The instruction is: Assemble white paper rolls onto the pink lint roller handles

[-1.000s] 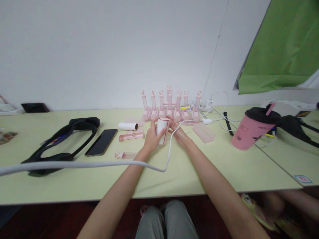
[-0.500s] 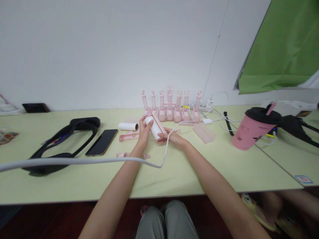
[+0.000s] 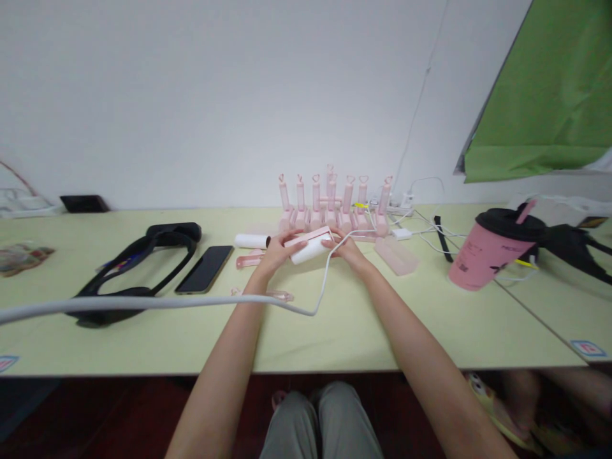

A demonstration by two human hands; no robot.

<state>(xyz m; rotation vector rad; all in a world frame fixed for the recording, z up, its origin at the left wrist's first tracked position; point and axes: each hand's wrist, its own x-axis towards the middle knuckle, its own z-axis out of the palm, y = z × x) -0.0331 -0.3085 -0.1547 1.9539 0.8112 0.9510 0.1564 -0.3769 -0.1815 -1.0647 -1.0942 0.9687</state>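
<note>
Both my hands hold a lint roller (image 3: 312, 248), a white roll set along a pink holder, just above the table. My left hand (image 3: 277, 251) closes round its left end, and my right hand (image 3: 350, 250) grips the right end. The roll lies nearly level, its right end a little higher. Left of my left hand are a loose white roll (image 3: 250, 241) and a pink handle part (image 3: 247, 261). A small clear pink piece (image 3: 281, 296) lies nearer me, partly behind the cable and my left forearm.
Several pink lint rollers with heart-topped handles (image 3: 316, 201) stand by the wall. A pale pink cover (image 3: 396, 256) and a pink cup (image 3: 488, 255) are right. A phone (image 3: 204, 270) and black headset (image 3: 138, 268) lie left. A white cable (image 3: 191, 302) crosses in front.
My hands have turned the lint roller from a steep slant to nearly level, pink holder at the back. My right hand has moved up to its right end. The view has shifted slightly left.
</note>
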